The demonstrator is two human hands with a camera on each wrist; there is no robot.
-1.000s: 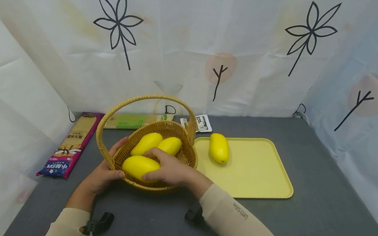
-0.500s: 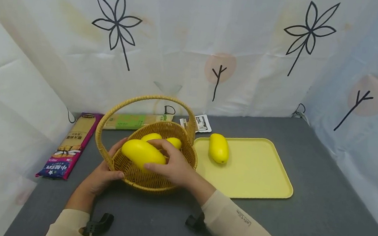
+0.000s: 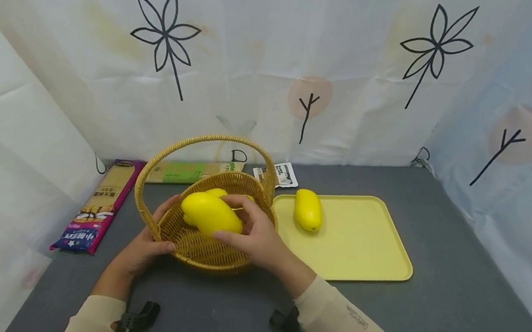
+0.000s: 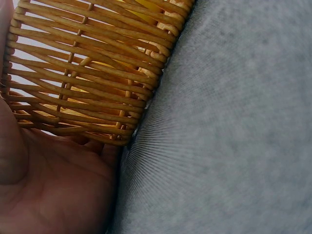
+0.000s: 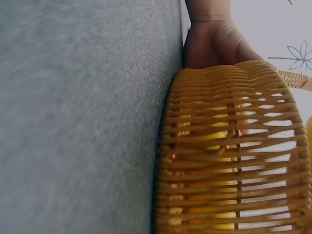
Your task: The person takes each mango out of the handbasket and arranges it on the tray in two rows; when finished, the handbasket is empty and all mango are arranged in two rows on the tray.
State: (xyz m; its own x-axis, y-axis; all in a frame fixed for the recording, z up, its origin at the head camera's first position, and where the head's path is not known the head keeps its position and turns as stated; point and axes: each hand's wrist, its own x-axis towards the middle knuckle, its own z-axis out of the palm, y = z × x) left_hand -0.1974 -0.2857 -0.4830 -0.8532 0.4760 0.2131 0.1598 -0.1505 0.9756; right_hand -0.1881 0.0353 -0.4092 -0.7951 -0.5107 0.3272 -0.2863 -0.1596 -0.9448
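Observation:
My right hand (image 3: 260, 238) holds a yellow mango (image 3: 212, 213) between thumb and fingers, just above the inside of a wicker basket (image 3: 208, 250). Beneath and behind it lie other yellow mangoes (image 3: 217, 191), partly covered by the hand and the held one. On the basket's left side, my left hand (image 3: 142, 248) grips the wall, thumb over the rim. The left wrist view has that palm (image 4: 58, 180) against the woven side (image 4: 87, 83). In the right wrist view the basket (image 5: 229, 146) shows yellow through its gaps.
Right of the basket, a pale yellow tray (image 3: 360, 241) bears one mango (image 3: 308, 210). A purple-edged pasta packet (image 3: 98, 205) lies at left. Behind the basket are a green packet (image 3: 178, 171) and a small white sachet (image 3: 285, 174). A patterned curtain (image 3: 254, 94) encloses the grey table (image 3: 211, 312).
My right hand has lifted the front mango off the basket's bottom, then moved it slightly right. The left hand and basket stay in place.

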